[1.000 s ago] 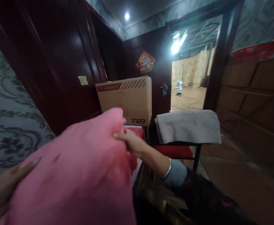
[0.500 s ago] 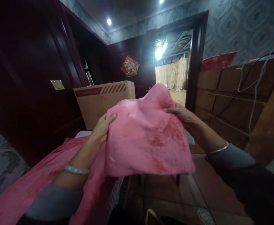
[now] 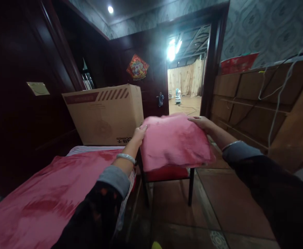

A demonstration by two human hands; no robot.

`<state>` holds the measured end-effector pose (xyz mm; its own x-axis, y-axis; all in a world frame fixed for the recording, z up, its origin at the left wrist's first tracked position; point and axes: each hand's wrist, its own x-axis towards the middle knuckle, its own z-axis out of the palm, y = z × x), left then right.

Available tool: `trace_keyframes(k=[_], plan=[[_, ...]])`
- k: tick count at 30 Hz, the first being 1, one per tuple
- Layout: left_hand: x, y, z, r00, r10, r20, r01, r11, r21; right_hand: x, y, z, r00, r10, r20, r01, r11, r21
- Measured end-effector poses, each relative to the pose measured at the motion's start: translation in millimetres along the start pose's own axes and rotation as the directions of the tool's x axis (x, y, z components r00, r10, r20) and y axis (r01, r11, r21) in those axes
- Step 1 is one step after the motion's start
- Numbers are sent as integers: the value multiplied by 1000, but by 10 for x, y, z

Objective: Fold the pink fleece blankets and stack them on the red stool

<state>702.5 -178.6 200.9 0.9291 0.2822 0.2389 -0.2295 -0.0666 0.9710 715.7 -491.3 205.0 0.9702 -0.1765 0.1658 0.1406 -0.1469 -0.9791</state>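
Note:
Between my hands is a folded pink plush cloth (image 3: 172, 141), held out flat over a chair with a red seat (image 3: 167, 174) and dark legs. My left hand (image 3: 139, 134) grips its left edge, thumb on top and fingers hidden beneath. At its far right corner, my right hand (image 3: 202, 123) pinches the fabric in the same way. The cloth's nap shows darker patches on the right side. On the left, a larger pink plush cloth (image 3: 53, 193) lies spread over a striped cover (image 3: 81, 149).
A large cardboard box (image 3: 102, 114) stands behind the spread cloth. Brown drawers or boxes (image 3: 255, 93) line the right wall, with white cables (image 3: 278, 103) hanging down. An open doorway at the back shows a white fan (image 3: 177, 97). The floor is tiled (image 3: 226, 197).
Both hands have carried the folded cloth forward and lowered it over the chair, whose red seat now shows. The cloth's raised far part lies flatter. The view has shifted slightly.

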Motion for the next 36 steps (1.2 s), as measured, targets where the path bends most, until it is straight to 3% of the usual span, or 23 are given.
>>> trace_keyframes(k=[4,15,19,21,23,25,27,29,32,36], plan=[[67,-204,-26,998,9,-66,-1,993,122,66,252,18,997,-30,-67,26,998,-60],[33,-169,-75,999,54,1,-53,974,222,78,316,-27,989,-143,21,145,973,-180],[-11,-62,-88,996,85,-36,-69,947,313,57,188,-38,976,-218,-22,190,893,-407],[-51,42,-27,989,135,-67,-102,926,365,39,30,35,949,-314,-3,269,818,-509],[-116,157,97,969,248,-2,-215,843,494,3,-142,180,893,-441,84,398,691,-603],[-204,239,257,908,376,186,-400,640,656,-50,-259,369,836,-512,196,494,548,-675],[-295,256,405,820,411,398,-552,385,740,-108,-269,547,821,-479,311,538,468,-701],[-367,206,500,777,370,509,-610,243,755,-146,-179,668,810,-412,418,575,411,-708],[-422,85,538,768,336,546,-620,178,764,-148,12,727,786,-383,486,611,353,-709],[-424,17,515,751,389,533,-634,202,747,-115,106,705,781,-408,473,609,333,-719]])
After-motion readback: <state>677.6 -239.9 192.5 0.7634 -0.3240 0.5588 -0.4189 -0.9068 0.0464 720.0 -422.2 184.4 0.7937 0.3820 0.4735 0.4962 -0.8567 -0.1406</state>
